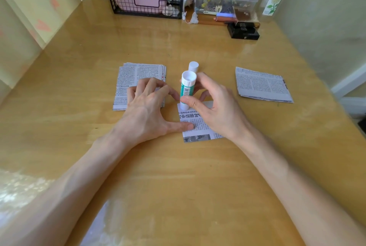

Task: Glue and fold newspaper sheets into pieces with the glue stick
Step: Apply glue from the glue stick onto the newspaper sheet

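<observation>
— Which step was in hand?
— Gluing, I judged. The left grip (146,107), fingers apart, pinned the newspaper sheet (198,126) with its thumb. The glue stick (185,91) stood on the sheet's twelve o'clock edge, the right grip (215,107) clamped round it.
— And next?
— Likely a fold, pressed flat. Folded pieces (261,85) lay at two o'clock.

The person's left hand (146,111) and right hand (213,107) are bare. The left forearm (69,186) and right forearm (287,176) are bare too, uncovered right to the near edge. Tendons stand out on the backs of both hands. The visible nails are short and plain.
</observation>
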Tool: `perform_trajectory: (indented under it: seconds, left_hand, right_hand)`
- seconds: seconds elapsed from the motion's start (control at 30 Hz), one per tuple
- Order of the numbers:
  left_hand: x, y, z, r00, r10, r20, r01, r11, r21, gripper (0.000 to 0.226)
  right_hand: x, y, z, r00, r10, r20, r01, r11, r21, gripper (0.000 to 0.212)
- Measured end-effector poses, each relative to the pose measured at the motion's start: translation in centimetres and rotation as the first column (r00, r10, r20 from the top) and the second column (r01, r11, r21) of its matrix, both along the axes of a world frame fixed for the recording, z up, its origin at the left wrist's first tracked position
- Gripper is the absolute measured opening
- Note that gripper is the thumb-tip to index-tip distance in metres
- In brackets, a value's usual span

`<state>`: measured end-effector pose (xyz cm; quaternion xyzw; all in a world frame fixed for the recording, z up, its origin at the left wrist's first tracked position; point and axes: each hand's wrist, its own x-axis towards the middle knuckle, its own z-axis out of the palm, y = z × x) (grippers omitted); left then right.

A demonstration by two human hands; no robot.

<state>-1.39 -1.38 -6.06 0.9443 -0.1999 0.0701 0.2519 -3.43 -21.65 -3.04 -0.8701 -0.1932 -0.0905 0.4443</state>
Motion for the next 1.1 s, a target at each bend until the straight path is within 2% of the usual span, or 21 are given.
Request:
perform_trajectory:
  seconds: [0.2,0.43,0.53,0.63,0.83,1.1]
  left_hand:
    - [0.0,-0.2,0.3,0.998,-0.001,-0.057,0.002,1.000,0.017,0.077]
    - [0.0,-0.3,0.5,0.999,0.020,-0.037,-0.019,0.999,0.036,0.102]
    - [-0.1,-0.4,0.6,0.999,0.019,-0.041,-0.018,0.999,0.026,0.104]
    - [-0.2,-0.3,0.6,0.999,0.016,-0.034,-0.015,1.000,0.018,0.102]
    - [0.0,-0.3,0.3,0.999,0.024,-0.032,-0.023,0.999,0.040,0.100]
    - [0.0,-0.2,0.1,1.000,-0.001,-0.017,0.002,0.999,0.033,0.093]
  right_hand:
    - [0.2,-0.1,-0.2,1.000,-0.014,0.011,0.014,1.000,-0.018,0.023]
    - [0.7,-0.1,-1.0,0.997,-0.061,0.054,0.063,0.997,-0.033,0.018]
    - [0.7,-0.5,-0.5,0.990,-0.122,0.077,0.115,0.990,0.085,0.022]
    - [0.6,-1.3,0.3,0.996,-0.065,0.059,0.053,0.980,0.189,0.023]
    - [-1.0,-0.7,0.1,0.990,0.125,-0.068,-0.121,0.991,0.060,0.022]
    - [-1.0,0.0,-0.4,0.995,0.084,-0.047,-0.083,0.996,0.020,0.018]
